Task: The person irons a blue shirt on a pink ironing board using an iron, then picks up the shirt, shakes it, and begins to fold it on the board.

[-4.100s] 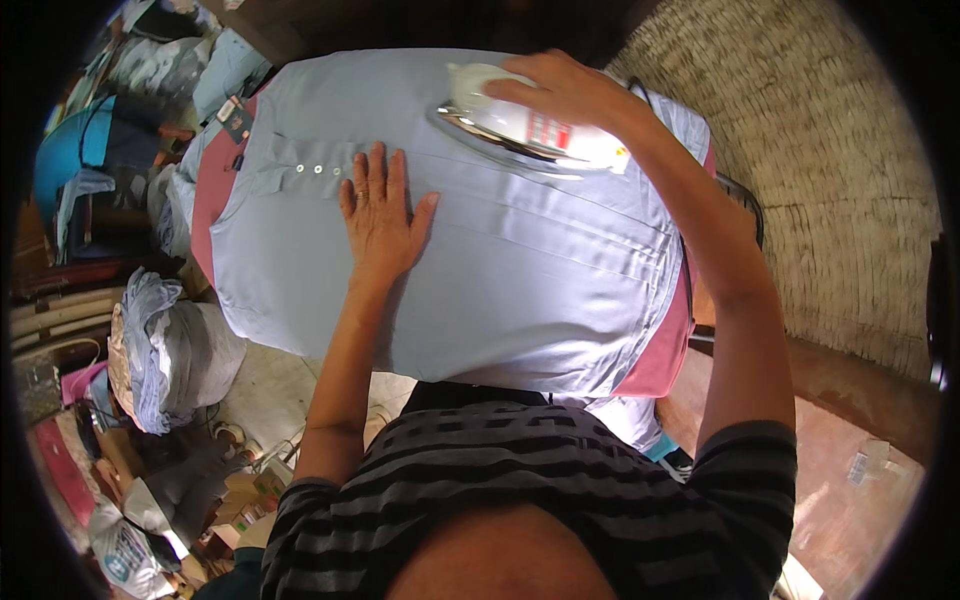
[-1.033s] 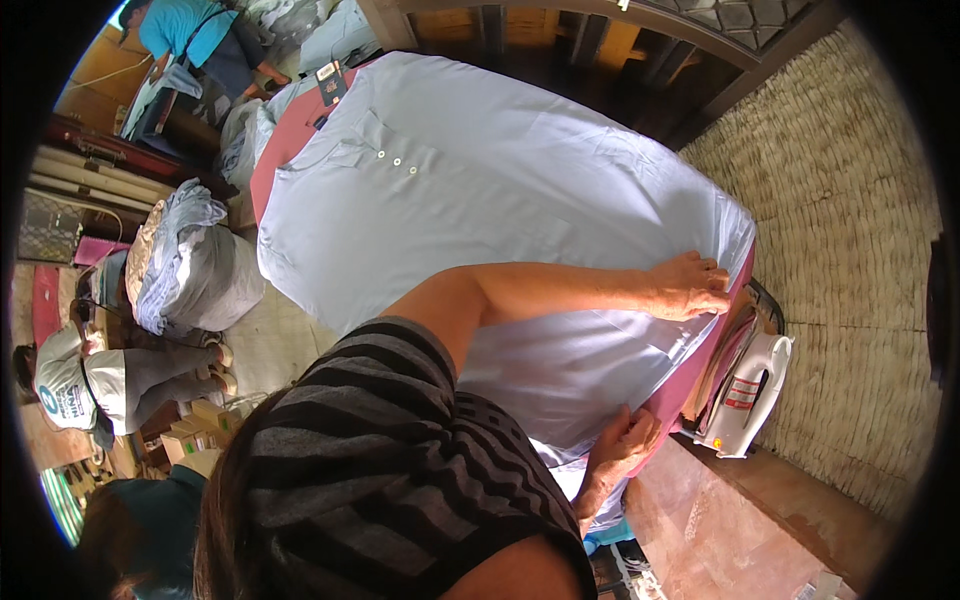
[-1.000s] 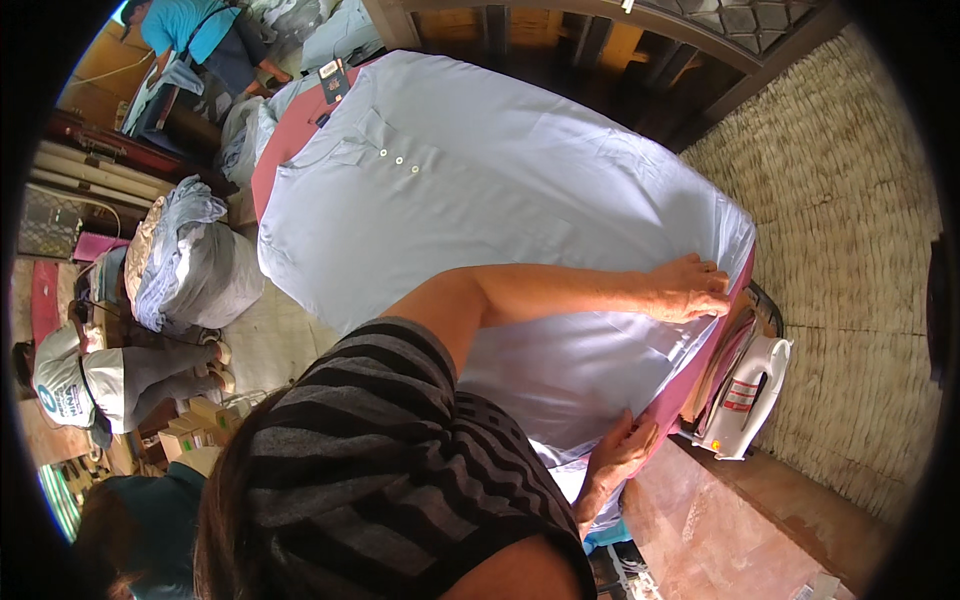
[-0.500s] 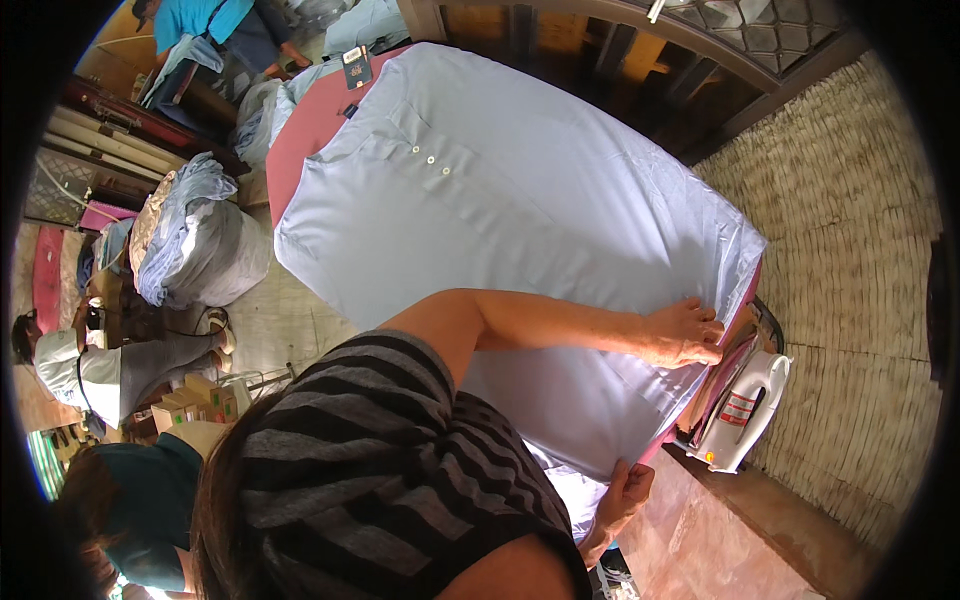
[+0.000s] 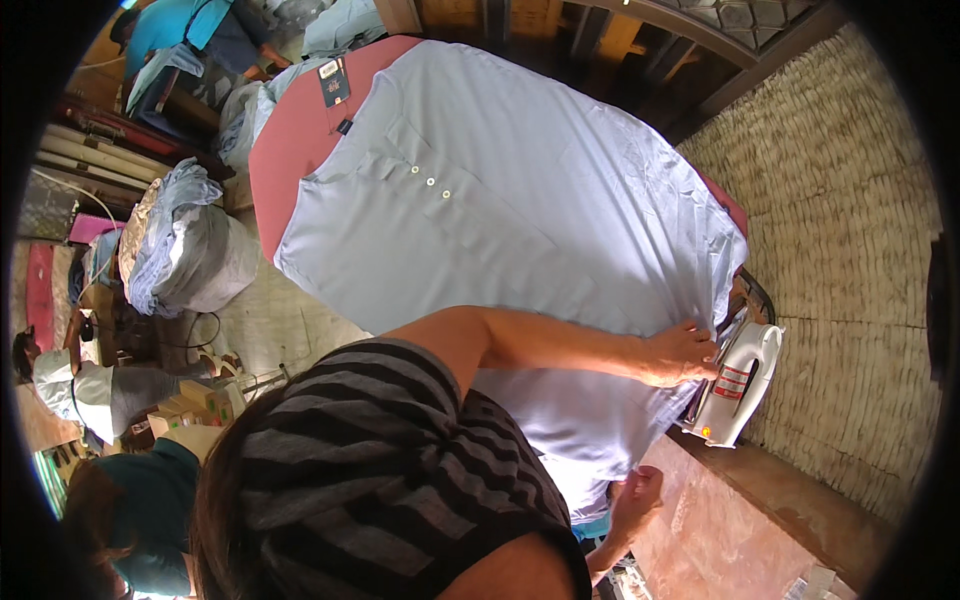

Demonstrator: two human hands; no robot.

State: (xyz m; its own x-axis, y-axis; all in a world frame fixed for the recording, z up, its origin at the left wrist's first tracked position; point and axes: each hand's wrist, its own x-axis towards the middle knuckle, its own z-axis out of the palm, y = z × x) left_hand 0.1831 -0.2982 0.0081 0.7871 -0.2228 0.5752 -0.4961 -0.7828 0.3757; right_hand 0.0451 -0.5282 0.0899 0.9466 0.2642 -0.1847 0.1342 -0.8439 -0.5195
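Monitoring the head view, I locate the pale blue-grey garment (image 5: 540, 190) on the red padded board (image 5: 295, 150), its hem end at both hands. The left hand (image 5: 682, 355) is clenched on the hem edge, fingers curled over the fabric. The right hand (image 5: 637, 495) pinches the lower hem corner. The garment extends from the grip toward the upper left. It lies front up, mostly smooth, with three light buttons (image 5: 431, 182) below the neckline; folds gather near the hem. A white iron (image 5: 738, 385) sits just beyond the left hand.
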